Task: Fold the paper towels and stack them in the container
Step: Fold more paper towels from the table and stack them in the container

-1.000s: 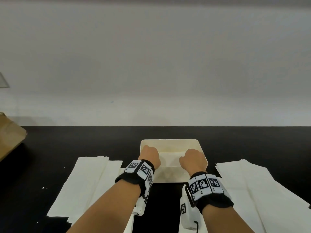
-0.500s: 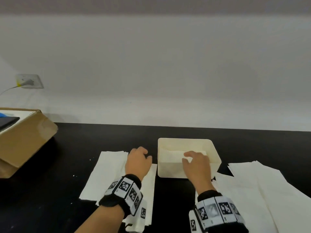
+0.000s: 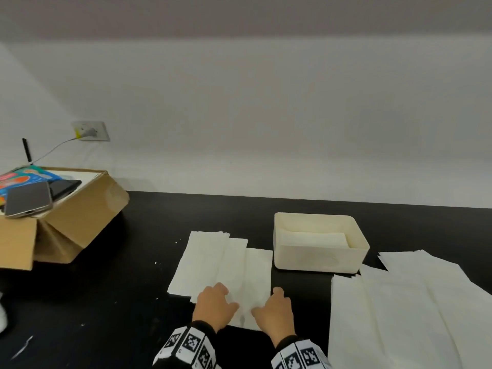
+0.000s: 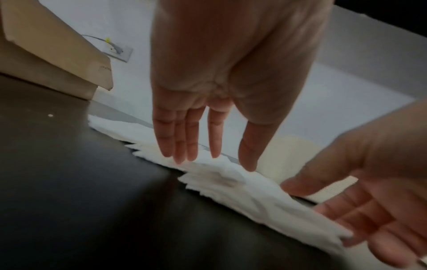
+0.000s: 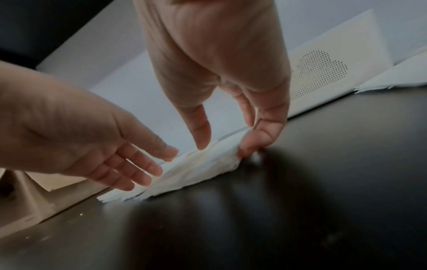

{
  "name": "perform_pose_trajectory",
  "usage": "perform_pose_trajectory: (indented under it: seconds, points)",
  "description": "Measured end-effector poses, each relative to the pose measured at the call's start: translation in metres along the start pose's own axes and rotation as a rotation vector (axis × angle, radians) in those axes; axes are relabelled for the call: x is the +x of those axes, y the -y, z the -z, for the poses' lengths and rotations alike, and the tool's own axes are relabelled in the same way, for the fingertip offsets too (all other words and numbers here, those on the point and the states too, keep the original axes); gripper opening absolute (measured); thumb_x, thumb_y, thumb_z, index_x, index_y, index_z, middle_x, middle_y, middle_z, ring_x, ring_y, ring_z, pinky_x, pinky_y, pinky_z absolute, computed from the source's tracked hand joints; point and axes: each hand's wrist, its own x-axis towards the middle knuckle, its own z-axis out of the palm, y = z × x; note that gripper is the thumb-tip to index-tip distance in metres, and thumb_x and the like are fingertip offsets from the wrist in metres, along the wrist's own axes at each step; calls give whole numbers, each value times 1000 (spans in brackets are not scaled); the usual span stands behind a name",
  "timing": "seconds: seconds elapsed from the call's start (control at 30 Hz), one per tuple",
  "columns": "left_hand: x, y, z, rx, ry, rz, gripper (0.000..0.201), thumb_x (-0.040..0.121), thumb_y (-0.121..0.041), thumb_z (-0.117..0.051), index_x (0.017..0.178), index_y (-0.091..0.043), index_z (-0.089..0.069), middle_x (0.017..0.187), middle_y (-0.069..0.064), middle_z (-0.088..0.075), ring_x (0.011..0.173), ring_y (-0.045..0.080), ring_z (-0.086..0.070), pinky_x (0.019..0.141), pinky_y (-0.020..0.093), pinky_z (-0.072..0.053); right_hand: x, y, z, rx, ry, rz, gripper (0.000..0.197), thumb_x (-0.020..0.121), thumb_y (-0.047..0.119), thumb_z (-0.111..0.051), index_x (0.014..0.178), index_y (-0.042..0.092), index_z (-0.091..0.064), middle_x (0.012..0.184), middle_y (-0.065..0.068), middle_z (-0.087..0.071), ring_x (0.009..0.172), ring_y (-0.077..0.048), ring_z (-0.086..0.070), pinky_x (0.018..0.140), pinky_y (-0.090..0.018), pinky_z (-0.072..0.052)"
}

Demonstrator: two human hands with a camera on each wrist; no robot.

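Note:
A cream container (image 3: 319,262) stands on the black table with folded paper towels (image 3: 314,238) stacked inside. To its left lies a fanned pile of flat paper towels (image 3: 221,262). Both hands are at the near end of the pile's top towel (image 3: 257,278). My left hand (image 3: 215,304) has straight fingers (image 4: 180,146) whose tips touch the towel (image 4: 242,184). My right hand (image 3: 274,307) takes the near right corner of the towel (image 5: 208,164), its fingertips (image 5: 246,150) curled at the lifted edge and its thumb above.
A second, larger pile of flat towels (image 3: 399,310) spreads right of the container. At the far left stands an open cardboard box (image 3: 77,222) with a phone (image 3: 28,199) and packets on it. A wall socket (image 3: 90,131) with a cable is behind it.
Both hands have left the container, where they were pressing a folded towel. They have moved back and left to the near end of the left pile. The view has swung left.

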Motion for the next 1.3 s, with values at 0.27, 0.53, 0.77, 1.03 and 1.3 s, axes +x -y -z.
perform_pose_trajectory:
  seconds: [0.27,0.53,0.77,1.03,1.3]
  points:
    - [-13,4,-4,-30,52,-38,47,87,-33,-59,129,-15,-48,133,4,-50,123,16,-49,102,23,-38,-6,5,-15,3,-16,3,29,80,17,-58,109,11,-60,109,-3,-65,88,-17,-59,64,-23,-49]
    - [-12,0,11,-304,-18,-24,71,84,-21,-67,142,-14,-27,141,9,-41,130,23,-43,109,33,-36,-35,-4,42,79,-212,297,19,88,21,-56,70,22,-49,75,7,-55,71,-10,-53,53,-17,-35]
    - [-21,-20,2,-567,38,-48,110,71,-16,-81,150,-17,-4,152,4,-27,138,24,-32,113,39,-29,-44,-50,111,264,-154,392,8,85,17,-66,82,24,-64,87,4,-69,86,-15,-63,79,-26,-49]
    - [-40,-37,-31,-606,234,-146,53,79,-8,-71,125,-25,-49,121,-3,-54,107,11,-50,91,21,-40,-47,-105,133,386,-52,293,27,79,-2,-68,90,22,-67,96,-1,-65,93,-20,-58,70,-19,-46]
    - [-50,-54,-28,-646,171,-210,30,82,-5,-66,96,-30,-56,104,-4,-59,104,15,-54,87,26,-44,-44,-115,132,499,-115,270,27,75,-4,-71,78,22,-70,87,-6,-68,87,-25,-61,77,-29,-48]
